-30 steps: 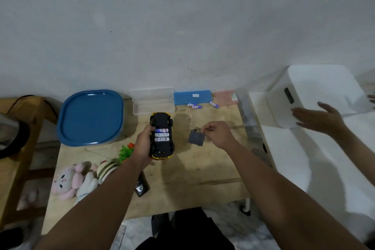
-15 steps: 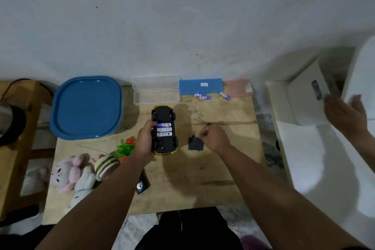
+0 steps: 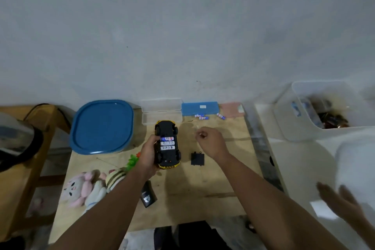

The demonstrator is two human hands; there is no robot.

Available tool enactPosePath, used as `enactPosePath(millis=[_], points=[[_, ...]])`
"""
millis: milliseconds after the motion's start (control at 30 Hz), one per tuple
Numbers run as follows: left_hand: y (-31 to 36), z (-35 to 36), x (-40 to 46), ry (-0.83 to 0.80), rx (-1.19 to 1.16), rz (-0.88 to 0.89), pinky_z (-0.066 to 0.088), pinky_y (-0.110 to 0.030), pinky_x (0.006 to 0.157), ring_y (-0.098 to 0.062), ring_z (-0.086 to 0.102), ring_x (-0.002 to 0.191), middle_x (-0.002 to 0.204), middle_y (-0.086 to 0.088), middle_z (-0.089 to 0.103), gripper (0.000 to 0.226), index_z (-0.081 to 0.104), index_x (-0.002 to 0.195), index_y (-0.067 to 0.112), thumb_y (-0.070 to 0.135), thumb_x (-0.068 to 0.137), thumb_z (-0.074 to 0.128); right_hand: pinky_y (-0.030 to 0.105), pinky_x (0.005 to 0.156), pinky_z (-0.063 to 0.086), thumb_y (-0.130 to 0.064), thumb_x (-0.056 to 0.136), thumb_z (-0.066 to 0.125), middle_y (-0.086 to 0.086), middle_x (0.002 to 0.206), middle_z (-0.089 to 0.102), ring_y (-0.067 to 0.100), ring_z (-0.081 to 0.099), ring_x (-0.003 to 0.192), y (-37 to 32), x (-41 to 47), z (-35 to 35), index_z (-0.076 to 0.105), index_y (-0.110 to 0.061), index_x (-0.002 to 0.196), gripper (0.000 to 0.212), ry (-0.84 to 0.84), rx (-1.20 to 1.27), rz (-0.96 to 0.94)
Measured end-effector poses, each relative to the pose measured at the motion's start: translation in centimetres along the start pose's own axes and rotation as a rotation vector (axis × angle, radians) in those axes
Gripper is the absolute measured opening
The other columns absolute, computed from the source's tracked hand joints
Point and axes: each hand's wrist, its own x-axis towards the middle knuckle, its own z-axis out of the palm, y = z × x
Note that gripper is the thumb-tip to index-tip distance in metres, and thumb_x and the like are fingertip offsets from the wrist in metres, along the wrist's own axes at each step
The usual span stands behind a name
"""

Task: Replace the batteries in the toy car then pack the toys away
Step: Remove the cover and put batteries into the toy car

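Observation:
The yellow and black toy car (image 3: 166, 144) lies upside down on the wooden table (image 3: 203, 184), and my left hand (image 3: 149, 155) grips its left side. Three batteries (image 3: 167, 143) sit in its uncovered compartment. The black battery cover (image 3: 197, 158) lies flat on the table to the right of the car. My right hand (image 3: 212, 141) hovers above and behind the cover with its fingertips pinched together; I cannot tell whether anything small is between them. Loose batteries (image 3: 202, 117) lie by the blue case (image 3: 199, 108).
A blue-lidded container (image 3: 102, 126) stands at the back left, with clear (image 3: 161, 111) and pink (image 3: 232, 109) cases along the wall. Plush toys (image 3: 87, 186) and a black remote (image 3: 148, 197) lie front left. A white bin (image 3: 300, 115) stands to the right, another person's hand (image 3: 341, 203) near it.
My right hand has let go of the battery cover, which now lies on the table, and has moved back and up. The other person's hand has moved toward the front right.

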Motion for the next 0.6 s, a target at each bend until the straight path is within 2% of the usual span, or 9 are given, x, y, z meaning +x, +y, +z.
enactPosePath(millis=[67,133,167,233,300,400,500,600], points=[[0.3,0.1,-1.2,-0.008,0.015,0.019,0.062,-0.037,0.057,-0.031,0.066,0.07,0.085,-0.015,0.067,0.035,0.069,0.106,0.002,0.026,0.1,0.044,0.011,0.075,0.045,-0.021,0.093,0.067,-0.013,0.09,0.07,-0.003,0.061,0.081,-3.4,-1.5,-0.6,0.077,-0.02,0.099,0.012,-0.006,0.031,-0.1],[0.4,0.0,-1.9,-0.006,0.084,0.067,0.061,-0.036,0.065,-0.03,0.07,0.073,0.088,-0.015,0.071,0.036,0.068,0.112,0.003,0.027,0.099,0.045,0.006,0.07,0.04,-0.023,0.094,0.067,-0.01,0.093,0.072,-0.007,0.057,0.078,-6.2,-3.1,-0.6,0.078,-0.019,0.098,0.013,-0.044,0.005,-0.175],[0.4,0.1,-2.4,-0.007,0.134,0.093,0.06,-0.037,0.07,-0.029,0.072,0.075,0.089,-0.014,0.073,0.037,0.069,0.114,0.003,0.028,0.099,0.046,0.007,0.07,0.041,-0.024,0.093,0.068,-0.009,0.096,0.074,-0.005,0.058,0.078,-7.2,-3.9,-0.3,0.079,-0.019,0.098,0.013,-0.071,-0.009,-0.19],[0.5,0.2,-3.4,-0.014,0.218,0.157,0.058,-0.036,0.072,-0.028,0.073,0.075,0.089,-0.013,0.075,0.035,0.073,0.106,0.008,0.031,0.097,0.048,0.018,0.076,0.051,-0.025,0.092,0.068,-0.006,0.098,0.076,0.001,0.064,0.083,-8.6,-5.2,0.2,0.08,-0.02,0.097,0.014,-0.095,-0.016,-0.182],[0.9,0.5,-4.5,-0.021,0.268,0.226,0.056,-0.04,0.074,-0.03,0.072,0.077,0.093,-0.016,0.075,0.034,0.075,0.103,0.01,0.033,0.092,0.053,0.026,0.081,0.055,-0.024,0.09,0.068,-0.004,0.096,0.078,0.008,0.069,0.087,-9.5,-6.5,0.7,0.081,-0.019,0.095,0.015,-0.049,0.01,-0.164],[1.7,0.5,-5.8,-0.053,0.307,0.344,0.058,-0.05,0.081,-0.039,0.073,0.096,0.11,-0.022,0.075,0.041,0.073,0.117,0.012,0.036,0.089,0.056,0.027,0.081,0.055,-0.025,0.087,0.069,-0.004,0.092,0.078,0.011,0.071,0.086,-10.7,-8.1,1.0,0.081,-0.019,0.093,0.014,0.059,0.092,-0.112],[2.2,0.5,-6.7,-0.086,0.345,0.439,0.057,-0.052,0.082,-0.037,0.072,0.1,0.116,-0.023,0.073,0.033,0.07,0.124,0.018,0.025,0.095,0.054,0.039,0.07,0.063,-0.026,0.086,0.07,-0.003,0.08,0.074,0.017,0.072,0.078,-12.1,-9.2,0.8,0.078,-0.02,0.081,0.011,0.102,0.248,-0.004],[2.5,0.5,-7.4,-0.082,0.347,0.487,0.057,-0.055,0.084,-0.038,0.071,0.099,0.114,-0.023,0.074,0.031,0.071,0.121,0.019,0.024,0.097,0.052,0.034,0.056,0.06,-0.023,0.085,0.071,0.009,0.084,0.074,0.024,0.073,0.078,-13.7,-9.7,0.5,0.069,-0.018,0.074,0.012,0.038,0.452,0.167]])
